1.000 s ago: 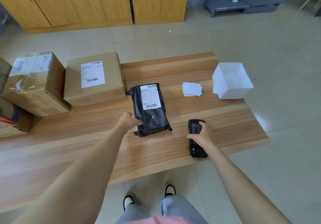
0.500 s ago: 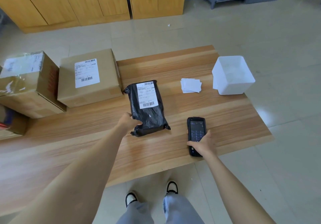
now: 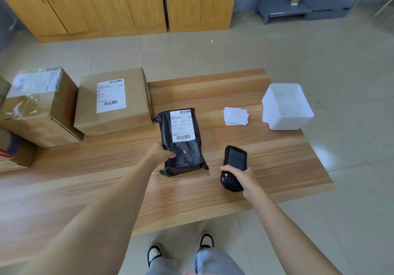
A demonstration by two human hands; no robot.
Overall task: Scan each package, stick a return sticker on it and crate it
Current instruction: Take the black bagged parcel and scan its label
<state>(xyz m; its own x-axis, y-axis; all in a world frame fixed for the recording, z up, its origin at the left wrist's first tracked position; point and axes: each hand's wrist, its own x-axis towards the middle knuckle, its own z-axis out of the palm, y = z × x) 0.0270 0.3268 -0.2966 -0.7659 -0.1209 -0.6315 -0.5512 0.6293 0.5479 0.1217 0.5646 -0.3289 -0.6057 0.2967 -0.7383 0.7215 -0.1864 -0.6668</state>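
Has tipped the handheld scanner point(image 3: 234, 161) up from flat on the table point(image 3: 277, 168) since half a second ago. Grips it now in the right hand point(image 3: 241, 175), fingers wrapped round the keypad end, screen end raised and pointing toward the far side of the table, just right of the black package point(image 3: 187, 157). Contact between the scanner's lower end and the wood: not clear.

Holds the near left edge of that package with the left hand point(image 3: 160, 154) as before, thumb on top of the plastic, other fingers out of sight behind the edge.

Black package flat on the table, near the middle, long side running away from the body. White shipping label point(image 3: 183, 125) face up on the far half, with a barcode at each end.

At the package's far left corner, touching or very nearly so: a cardboard box point(image 3: 136, 95) with a printed label on top. Left of that: a second cardboard box point(image 3: 40, 112), glossy with clear tape. At the left edge of view, lower down: part of a third box point(image 3: 19, 157).

Right of the package and well apart from it: a small loose stack of white stickers point(image 3: 236, 116). Just beyond them, at the table's far right corner: a white crate point(image 3: 285, 123), open side up.

Beyond the table: pale tiled floor point(image 3: 213, 57), wooden cabinets point(image 3: 119, 3) along the wall, a grey bench point(image 3: 285, 12) to the right. Below the near edge: two black-and-white shoes point(image 3: 154, 254) and light jeans.
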